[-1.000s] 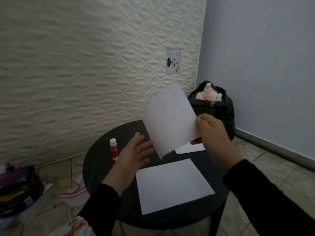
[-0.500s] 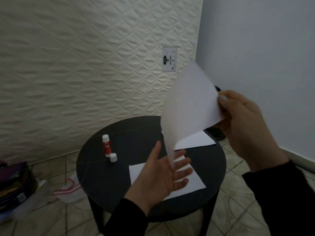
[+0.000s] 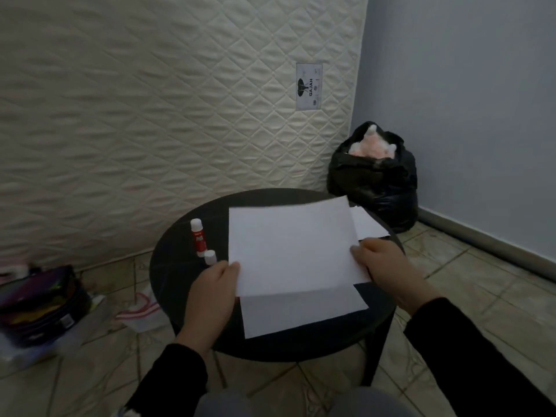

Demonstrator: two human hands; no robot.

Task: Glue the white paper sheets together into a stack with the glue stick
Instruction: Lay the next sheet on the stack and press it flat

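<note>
A white sheet (image 3: pixel 293 246) is held flat over the round black bench (image 3: pixel 168 275), each grip pinching one near corner: the left hand (image 3: pixel 212 296) at the near left corner, thumb on top, and the right hand (image 3: pixel 388 267) at the near right corner. Under it a second sheet (image 3: pixel 301 314) lies on the bench, its near part showing below the held sheet's edge. A third sheet (image 3: pixel 368 225) lies at the far right of the bench, partly hidden by the held one. Left of the sheets the glue stick (image 3: pixel 198 237) stands upright and uncapped, with its white cap (image 3: pixel 210 257) just beside its base. Behind the bench a quilted mattress (image 3: pixel 150 100) leans upright, and a black bag (image 3: pixel 376 176) sits in the corner.
</note>
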